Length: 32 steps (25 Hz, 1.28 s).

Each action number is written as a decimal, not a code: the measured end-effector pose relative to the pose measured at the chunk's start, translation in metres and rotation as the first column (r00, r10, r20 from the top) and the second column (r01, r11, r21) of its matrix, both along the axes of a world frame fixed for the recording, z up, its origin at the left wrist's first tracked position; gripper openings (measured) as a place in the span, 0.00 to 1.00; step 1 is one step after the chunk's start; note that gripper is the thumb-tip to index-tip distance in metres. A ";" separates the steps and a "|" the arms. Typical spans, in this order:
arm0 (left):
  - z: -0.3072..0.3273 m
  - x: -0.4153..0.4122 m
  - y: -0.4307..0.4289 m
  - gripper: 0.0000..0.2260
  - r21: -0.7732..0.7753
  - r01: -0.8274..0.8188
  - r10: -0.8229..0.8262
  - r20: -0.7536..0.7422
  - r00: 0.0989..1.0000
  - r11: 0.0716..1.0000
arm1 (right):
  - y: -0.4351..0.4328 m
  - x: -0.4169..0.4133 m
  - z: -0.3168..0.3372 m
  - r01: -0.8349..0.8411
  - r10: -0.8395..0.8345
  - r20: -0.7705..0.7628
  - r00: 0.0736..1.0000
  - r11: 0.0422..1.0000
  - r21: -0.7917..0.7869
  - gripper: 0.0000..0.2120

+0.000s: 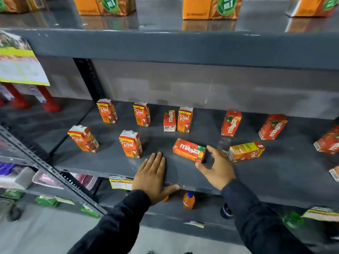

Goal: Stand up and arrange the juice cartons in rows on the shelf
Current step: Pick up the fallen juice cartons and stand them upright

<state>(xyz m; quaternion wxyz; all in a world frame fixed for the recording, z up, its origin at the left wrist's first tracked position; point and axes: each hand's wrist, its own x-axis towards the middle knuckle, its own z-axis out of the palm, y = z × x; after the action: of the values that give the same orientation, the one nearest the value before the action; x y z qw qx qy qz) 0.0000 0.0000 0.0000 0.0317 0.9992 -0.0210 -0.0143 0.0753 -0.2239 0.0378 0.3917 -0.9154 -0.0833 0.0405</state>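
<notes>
Small orange and red juice cartons are scattered on a dark grey shelf [113, 162]. Several stand upright at the left and middle, among them one Real carton [130, 143] near the front. A red Maaza carton [189, 149] lies flat at the front middle. My right hand [216, 167] is open, its thumb and fingers at that carton's right end, touching or nearly touching it. Just right of the hand lies a yellow-orange Real carton [245, 151] on its side. My left hand [154, 177] rests flat, palm down, on the shelf's front edge and holds nothing.
More Maaza cartons [273, 127] lean or lie at the right. Big orange cartons [211, 8] stand on the shelf above. A slotted metal upright [55, 173] crosses at the left. An orange bottle [189, 200] stands on the shelf below.
</notes>
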 end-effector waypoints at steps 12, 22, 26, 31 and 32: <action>-0.008 0.001 0.002 0.49 -0.012 0.020 -0.019 0.105 0.994 1.000 | 0.012 0.010 -0.011 0.080 -0.066 0.075 0.995 0.978 -0.195 0.29; -0.005 -0.001 0.000 0.49 0.028 -0.009 0.005 0.112 0.994 1.000 | 0.001 -0.006 0.004 0.271 -0.094 -0.257 0.962 0.452 0.850 0.20; -0.006 -0.001 0.000 0.50 0.038 -0.016 0.012 0.109 0.994 0.999 | -0.010 -0.009 0.026 0.446 -0.031 -0.445 0.895 0.100 0.890 0.24; -0.005 -0.001 -0.001 0.50 0.054 -0.029 0.023 0.103 0.994 0.998 | -0.021 -0.015 0.033 0.633 0.166 -0.623 0.764 -0.010 0.774 0.26; -0.005 -0.001 -0.001 0.50 0.058 -0.031 0.025 0.099 0.995 0.998 | -0.022 -0.017 0.032 0.637 0.183 -0.626 0.758 -0.002 0.771 0.26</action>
<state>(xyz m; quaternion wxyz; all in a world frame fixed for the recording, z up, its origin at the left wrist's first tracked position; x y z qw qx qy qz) -0.0015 -0.0006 -0.0046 0.0013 0.9994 -0.0081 0.0346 0.0583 -0.2455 0.0703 0.9100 -0.3203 0.1982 0.1732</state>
